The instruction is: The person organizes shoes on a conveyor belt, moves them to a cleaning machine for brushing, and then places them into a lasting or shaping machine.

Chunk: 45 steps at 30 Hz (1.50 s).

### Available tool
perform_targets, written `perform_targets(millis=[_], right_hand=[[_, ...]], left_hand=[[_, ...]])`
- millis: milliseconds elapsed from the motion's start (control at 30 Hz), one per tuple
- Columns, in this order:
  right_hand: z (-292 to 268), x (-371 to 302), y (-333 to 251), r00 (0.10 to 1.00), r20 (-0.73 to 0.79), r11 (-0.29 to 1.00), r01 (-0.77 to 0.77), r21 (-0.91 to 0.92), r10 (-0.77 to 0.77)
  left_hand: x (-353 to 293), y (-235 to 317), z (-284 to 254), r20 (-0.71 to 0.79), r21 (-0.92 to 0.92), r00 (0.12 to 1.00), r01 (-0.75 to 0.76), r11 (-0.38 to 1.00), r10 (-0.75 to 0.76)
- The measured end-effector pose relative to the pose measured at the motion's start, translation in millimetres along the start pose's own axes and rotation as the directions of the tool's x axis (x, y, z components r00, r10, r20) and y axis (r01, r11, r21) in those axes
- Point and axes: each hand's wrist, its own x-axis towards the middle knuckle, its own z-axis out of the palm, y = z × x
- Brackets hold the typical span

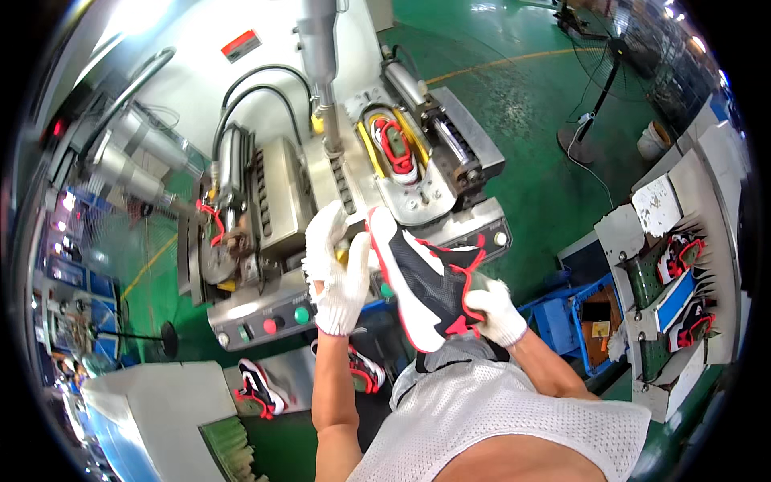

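Note:
A black, white and red sneaker [422,281] is held at its collar end by my right hand [494,309], which wears a white knit glove. Its toe points up and left toward the machine, and its pale sole edge faces my left hand. My left hand [341,277], gloved in white too, is raised beside the toe with its fingers apart, apparently gripping nothing. Beyond both hands stands a metal press machine [281,201]. In its right-hand station sits another shoe [393,149] with red laces, between yellow side pads.
Red and green buttons [302,315] line the machine's front panel. Two more sneakers [261,390] lie below it at left. On the right, a conveyor unit [638,321] with a bristle curtain carries shoes beside a blue crate [594,321]. A standing fan [614,48] is farther back.

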Motion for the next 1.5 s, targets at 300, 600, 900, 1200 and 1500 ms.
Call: perform_targets(millis=[300,600,900,1200,1500], right_hand=[[-74,-9,-59,0.873,-0.365,0.940,0.342,-0.012,-0.322],[-92,-17,-60,0.802,-0.525,0.911,0.397,0.109,-0.287],[-53,32,-94,0.796,-0.424,0.898,0.340,-0.278,-0.433],[-28,308,-150,0.968,-0.045,0.843,0.190,-0.502,-0.246],[-55,439,-69,0.989,0.119,-0.573,0.050,-0.818,-0.083]], left_hand=[[175,-160,185,0.101,0.126,0.941,0.311,0.942,-0.324],[237,-207,229,0.102,0.176,0.910,0.382,0.907,-0.403],[177,-75,132,-0.016,-0.187,0.991,0.130,0.974,-0.136],[-37,-2,-27,0.227,-0.380,0.924,0.374,0.846,-0.306],[-274,62,-128,-0.397,0.051,0.447,0.883,0.467,-0.802]])
